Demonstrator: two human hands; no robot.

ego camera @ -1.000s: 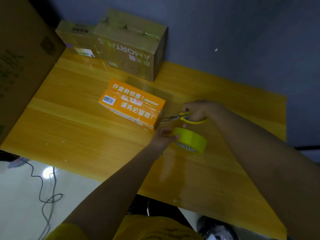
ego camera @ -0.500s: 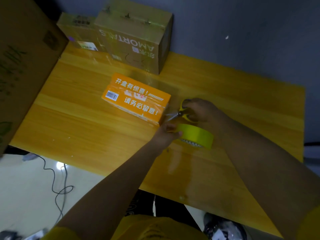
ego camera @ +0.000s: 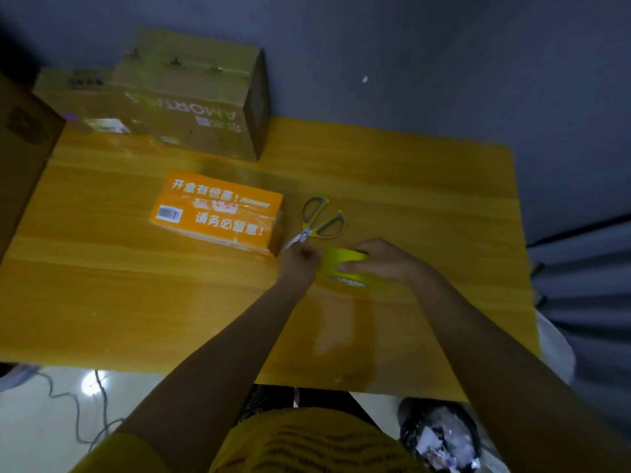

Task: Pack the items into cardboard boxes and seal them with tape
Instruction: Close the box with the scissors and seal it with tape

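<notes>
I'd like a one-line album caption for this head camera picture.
Scissors lie on the table beside an orange box while the right hand holds yellow tape.

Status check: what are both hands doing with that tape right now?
Right hand grips tape roll. Left hand pinching at the tape end, beside orange box. Scissors lying on table, unheld.

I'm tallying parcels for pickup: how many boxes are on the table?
3 fully on it: the orange box mid-table, the big brown box at the back edge, and the smaller brown box left of it. A large carton at far left is cropped.
</notes>
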